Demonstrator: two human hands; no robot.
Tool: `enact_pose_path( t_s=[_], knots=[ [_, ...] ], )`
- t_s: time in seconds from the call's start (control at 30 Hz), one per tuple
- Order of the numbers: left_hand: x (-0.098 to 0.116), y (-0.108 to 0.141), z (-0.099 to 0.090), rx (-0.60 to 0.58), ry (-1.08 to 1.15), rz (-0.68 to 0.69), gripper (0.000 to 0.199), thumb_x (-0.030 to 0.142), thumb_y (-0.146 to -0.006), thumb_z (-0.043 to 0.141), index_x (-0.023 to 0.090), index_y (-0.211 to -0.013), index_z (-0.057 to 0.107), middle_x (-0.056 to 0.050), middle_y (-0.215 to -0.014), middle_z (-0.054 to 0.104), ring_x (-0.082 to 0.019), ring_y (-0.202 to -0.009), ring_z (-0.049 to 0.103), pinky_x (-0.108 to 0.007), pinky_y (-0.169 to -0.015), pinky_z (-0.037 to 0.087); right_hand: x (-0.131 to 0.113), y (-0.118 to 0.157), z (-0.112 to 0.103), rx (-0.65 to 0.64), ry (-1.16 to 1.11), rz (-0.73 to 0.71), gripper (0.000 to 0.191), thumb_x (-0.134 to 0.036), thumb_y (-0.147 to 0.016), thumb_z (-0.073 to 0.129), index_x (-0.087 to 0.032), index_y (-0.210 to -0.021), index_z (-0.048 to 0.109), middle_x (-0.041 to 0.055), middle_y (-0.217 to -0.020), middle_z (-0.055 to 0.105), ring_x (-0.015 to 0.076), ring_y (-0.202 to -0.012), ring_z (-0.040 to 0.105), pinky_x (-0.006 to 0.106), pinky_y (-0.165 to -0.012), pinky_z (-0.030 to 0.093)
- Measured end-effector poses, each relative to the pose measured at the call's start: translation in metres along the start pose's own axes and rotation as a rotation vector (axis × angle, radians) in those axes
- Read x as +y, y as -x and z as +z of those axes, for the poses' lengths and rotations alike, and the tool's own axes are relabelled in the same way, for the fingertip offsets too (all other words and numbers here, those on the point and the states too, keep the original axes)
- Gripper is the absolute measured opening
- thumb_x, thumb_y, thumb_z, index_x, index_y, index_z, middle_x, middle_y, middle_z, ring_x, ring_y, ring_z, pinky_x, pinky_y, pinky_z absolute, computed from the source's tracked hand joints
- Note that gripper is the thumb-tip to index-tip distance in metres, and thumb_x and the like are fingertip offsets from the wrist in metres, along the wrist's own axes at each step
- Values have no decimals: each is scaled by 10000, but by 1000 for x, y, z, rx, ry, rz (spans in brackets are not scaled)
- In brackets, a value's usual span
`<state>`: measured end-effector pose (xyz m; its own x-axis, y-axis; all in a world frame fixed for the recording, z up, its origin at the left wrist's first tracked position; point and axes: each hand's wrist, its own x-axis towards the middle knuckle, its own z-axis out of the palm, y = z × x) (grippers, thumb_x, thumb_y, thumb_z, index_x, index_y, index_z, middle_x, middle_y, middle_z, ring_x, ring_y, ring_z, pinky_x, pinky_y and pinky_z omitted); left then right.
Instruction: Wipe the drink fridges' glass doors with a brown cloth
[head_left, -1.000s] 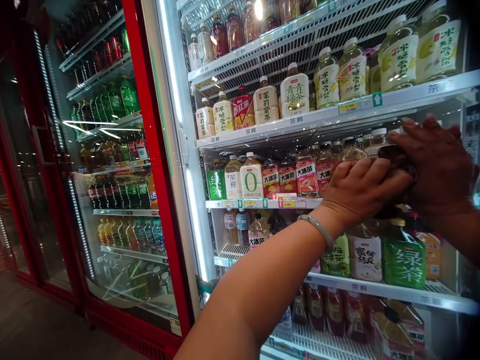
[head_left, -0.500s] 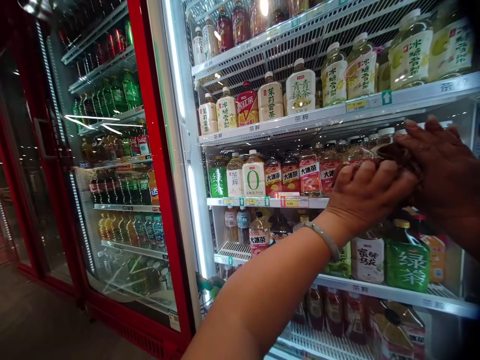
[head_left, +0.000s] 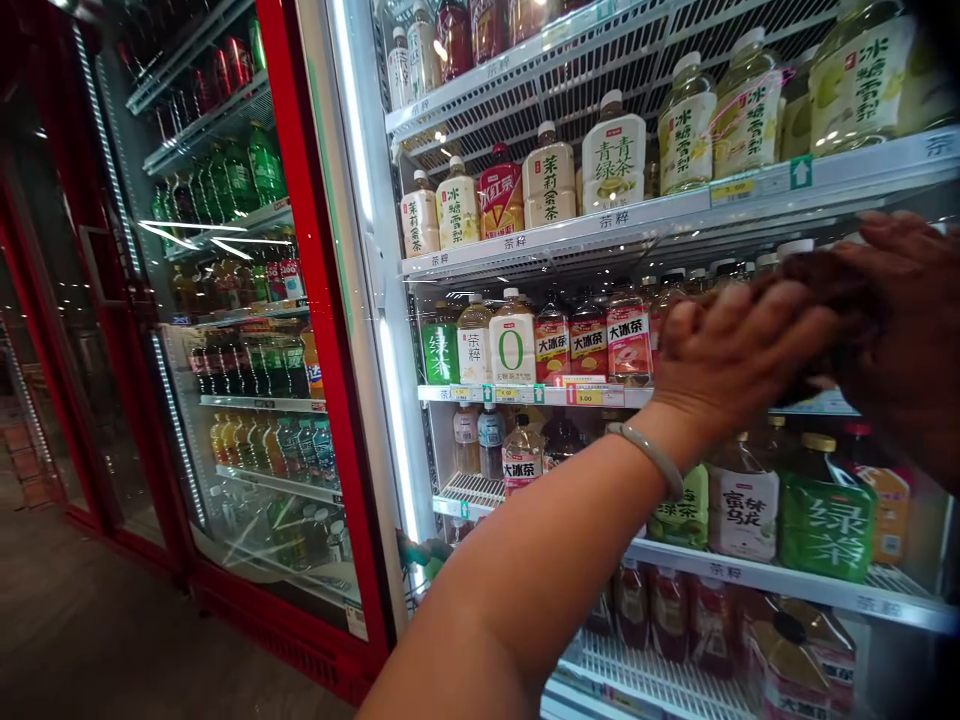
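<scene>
My left hand point(head_left: 739, 345), with a pale bangle point(head_left: 651, 455) on the wrist, reaches up to the right against the glass front of a drinks fridge. Its fingers are bent and pressed on a dark brown cloth point(head_left: 829, 275), which is mostly hidden behind them and blurred. A dark reflection point(head_left: 907, 330) of the hand shows in the glass on the right. Behind the glass stand labelled tea bottles point(head_left: 628, 335), with a large green tea bottle point(head_left: 827, 515) lower down. My right hand is out of view.
A neighbouring fridge with a red frame point(head_left: 300, 250) stands on the left, full of drinks. Its door handle point(head_left: 101, 265) sticks out. White shelves point(head_left: 517, 240) carry price tags. Dark floor point(head_left: 97, 610) shows at the lower left.
The hand and cloth have slid slightly up and left across the glass. The view has shifted a little, so the shelves sit differently in the picture.
</scene>
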<state>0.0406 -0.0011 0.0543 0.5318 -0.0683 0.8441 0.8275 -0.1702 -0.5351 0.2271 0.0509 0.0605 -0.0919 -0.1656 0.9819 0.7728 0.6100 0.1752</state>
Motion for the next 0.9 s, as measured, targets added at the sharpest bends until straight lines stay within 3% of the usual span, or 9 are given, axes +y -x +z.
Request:
enact_pose_path(
  t_s=[0.13,0.27,0.33,0.43,0.5,0.57,0.67,0.8,0.9],
  knots=[
    [17,32,-7,-110,-10,235,539,313,-1100,212,293,-1467,605,13,-1543,563,-234,-1476,485,-471,-1085,424,6,1,2,-22,4,-13,489,-370,-931,531,-214,-1386,622,112,-1562,537,274,-1510,454,518,-1284,338],
    [6,59,-25,-211,20,367,648,591,-1070,224,268,-1547,521,-31,-1580,539,-287,-1502,464,-485,-1152,420,6,0,5,17,59,-9,432,-268,-911,534,-225,-1320,666,86,-1512,592,249,-1471,506,476,-1281,362],
    [-4,63,-30,-230,27,411,685,614,-1069,190,254,-1578,474,-47,-1617,497,-288,-1530,428,-475,-1147,419,6,0,7,48,75,-19,414,-268,-909,538,-216,-1293,684,84,-1478,621,249,-1443,537,457,-1274,377],
    [-22,46,-25,-204,12,485,522,448,-1104,276,305,-1560,486,-36,-1584,528,-236,-1452,504,-424,-1088,432,5,0,8,50,75,-50,422,-315,-906,552,-199,-1288,689,101,-1458,634,268,-1424,556,458,-1263,391],
    [-31,23,-16,-163,5,423,472,400,-1103,329,313,-1517,538,-53,-1520,583,-222,-1321,586,-414,-1024,441,3,0,6,53,62,-65,455,-340,-887,556,-194,-1299,684,110,-1456,635,283,-1421,558,469,-1254,401],
    [-31,0,-9,-134,-18,174,481,423,-1099,340,277,-1494,573,-106,-1506,586,-263,-1309,582,-454,-994,434,2,0,5,51,37,-54,525,-334,-853,569,-181,-1348,656,118,-1473,620,292,-1437,541,482,-1263,389],
    [-11,-10,-5,-114,-51,-76,499,365,-1100,287,262,-1447,631,-104,-1536,563,-311,-1410,510,-508,-983,414,6,0,4,54,14,-40,595,-315,-847,564,-158,-1420,606,129,-1501,594,291,-1453,523,495,-1275,370],
    [23,26,-11,-67,4,144,507,298,-1099,247,334,-1361,680,18,-1437,638,-226,-1338,551,-454,-906,458,14,1,7,76,32,-76,515,-325,-907,511,-176,-1381,643,111,-1470,623,267,-1418,562,479,-1255,407],
    [16,44,-11,-30,44,327,447,289,-1094,309,316,-1339,682,13,-1339,684,-216,-1236,596,-419,-834,478,12,0,7,54,68,-83,513,-285,-888,520,-195,-1378,645,90,-1483,616,250,-1427,555,463,-1265,403]
  ],
)
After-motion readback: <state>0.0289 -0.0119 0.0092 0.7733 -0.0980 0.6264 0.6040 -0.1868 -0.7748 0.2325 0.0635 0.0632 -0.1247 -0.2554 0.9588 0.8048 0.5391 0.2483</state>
